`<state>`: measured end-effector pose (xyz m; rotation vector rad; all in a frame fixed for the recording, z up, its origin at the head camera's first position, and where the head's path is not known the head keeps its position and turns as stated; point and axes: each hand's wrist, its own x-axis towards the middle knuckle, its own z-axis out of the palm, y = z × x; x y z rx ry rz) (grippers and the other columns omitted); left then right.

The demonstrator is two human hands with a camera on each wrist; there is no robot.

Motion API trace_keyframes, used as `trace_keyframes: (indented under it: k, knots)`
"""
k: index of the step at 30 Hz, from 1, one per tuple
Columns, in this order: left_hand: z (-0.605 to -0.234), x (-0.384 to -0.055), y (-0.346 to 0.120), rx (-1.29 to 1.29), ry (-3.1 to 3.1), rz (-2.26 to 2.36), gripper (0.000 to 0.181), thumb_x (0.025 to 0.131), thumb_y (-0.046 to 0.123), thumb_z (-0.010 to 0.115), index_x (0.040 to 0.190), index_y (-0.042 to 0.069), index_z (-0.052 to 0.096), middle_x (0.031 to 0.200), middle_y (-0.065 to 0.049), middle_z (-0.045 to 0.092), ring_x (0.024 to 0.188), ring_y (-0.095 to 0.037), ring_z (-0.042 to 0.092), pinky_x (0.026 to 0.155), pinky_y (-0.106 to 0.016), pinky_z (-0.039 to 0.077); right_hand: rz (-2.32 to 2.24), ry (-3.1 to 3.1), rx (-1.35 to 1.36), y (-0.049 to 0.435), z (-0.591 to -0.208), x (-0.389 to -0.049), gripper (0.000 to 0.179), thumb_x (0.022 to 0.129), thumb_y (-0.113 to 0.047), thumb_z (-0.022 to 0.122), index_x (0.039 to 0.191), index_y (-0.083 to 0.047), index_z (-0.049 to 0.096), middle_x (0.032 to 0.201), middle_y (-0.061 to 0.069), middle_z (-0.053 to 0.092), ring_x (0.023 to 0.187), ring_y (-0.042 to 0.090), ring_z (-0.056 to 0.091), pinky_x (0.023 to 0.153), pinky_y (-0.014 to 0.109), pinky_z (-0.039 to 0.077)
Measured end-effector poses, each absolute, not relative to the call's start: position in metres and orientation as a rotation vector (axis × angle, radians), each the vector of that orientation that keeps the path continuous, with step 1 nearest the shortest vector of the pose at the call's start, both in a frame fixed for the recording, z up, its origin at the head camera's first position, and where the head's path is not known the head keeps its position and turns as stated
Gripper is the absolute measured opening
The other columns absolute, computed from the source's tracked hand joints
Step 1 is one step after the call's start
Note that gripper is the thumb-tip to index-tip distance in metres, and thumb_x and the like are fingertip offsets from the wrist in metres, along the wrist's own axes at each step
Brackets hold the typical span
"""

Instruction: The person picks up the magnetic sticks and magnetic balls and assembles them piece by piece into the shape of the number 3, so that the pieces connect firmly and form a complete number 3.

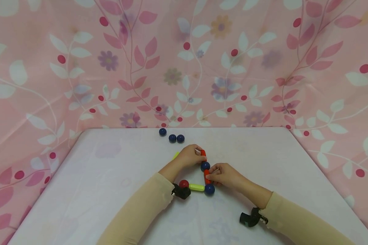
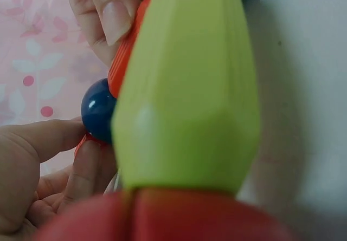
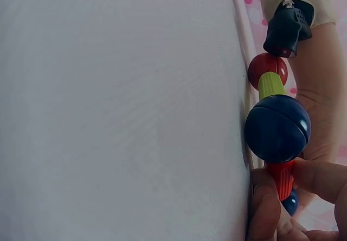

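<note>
Chain (image 1: 207,176) of balls and rods sits mid-table, slightly right, roughly L-shaped. Near leg, left to right: red ball (image 1: 184,184), lime rod (image 1: 197,187), corner ball (image 1: 209,189), blue. Far leg runs away from the corner ball: near red rod (image 1: 206,173), middle ball (image 1: 205,166), also blue, then far red rod (image 1: 203,153).

Left hand (image 1: 188,156) is left of the far leg, thumb and fingers clamped on the far red rod, a fingertip against the middle ball. Thumb partly covers that joint, so can't tell if the rod is fully seated. Right hand (image 1: 227,175) comes in from the right, thumb and fingers pinching the near red rod between the two blue balls. Near red rod touches both of them.

Lime piece (image 1: 175,155) pokes out at the left hand's far left edge; rest of it is hidden.

Three loose blue balls (image 1: 172,138) at the far side of the table (image 1: 248,146), left of the chain: two side by side, third farther off to their left.

Left wrist camera (image 1: 181,191) overlaps the red ball in the head view. Right wrist camera (image 1: 249,218) hangs near right, well apart from the chain. Floral cloth (image 1: 202,75) behind.
</note>
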<state>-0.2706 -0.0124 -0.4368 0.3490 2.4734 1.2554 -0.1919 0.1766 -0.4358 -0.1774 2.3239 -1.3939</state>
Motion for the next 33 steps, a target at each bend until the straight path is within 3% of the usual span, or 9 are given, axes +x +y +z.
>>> trace_keyframes:
  k: [17,24,33]
  knots:
    - [-0.434,-0.268,-0.012,0.329,2.482,1.251,0.042,0.091,0.030,0.075,0.125,0.006,0.063,0.096,-0.003,0.069,0.082,-0.014,0.065,0.083,-0.033,0.053,-1.403,2.313,-0.176,0.178,-0.437,-0.193,0.027,0.092,-0.016,0.073,0.106,0.004,0.061,0.077,0.006,0.071,0.068,0.016,0.062,0.063,0.029,0.053]
    - [-0.432,-0.266,-0.016,0.340,2.450,1.285,0.045,0.092,0.028,0.073,0.129,0.004,0.060,0.106,-0.005,0.073,0.084,-0.012,0.070,0.084,-0.033,0.055,-1.405,2.304,-0.157,0.177,-0.434,-0.191,0.026,0.093,-0.016,0.073,0.105,0.003,0.061,0.076,0.005,0.070,0.068,0.016,0.062,0.065,0.030,0.053]
    - [-0.431,-0.267,-0.038,0.366,2.468,1.361,0.040,0.094,0.024,0.071,0.128,0.005,0.062,0.098,-0.001,0.070,0.082,-0.013,0.069,0.077,-0.030,0.056,-1.379,2.321,-0.145,0.176,-0.433,-0.191,0.026,0.092,-0.016,0.073,0.106,0.003,0.063,0.077,0.005,0.071,0.068,0.016,0.062,0.065,0.029,0.054]
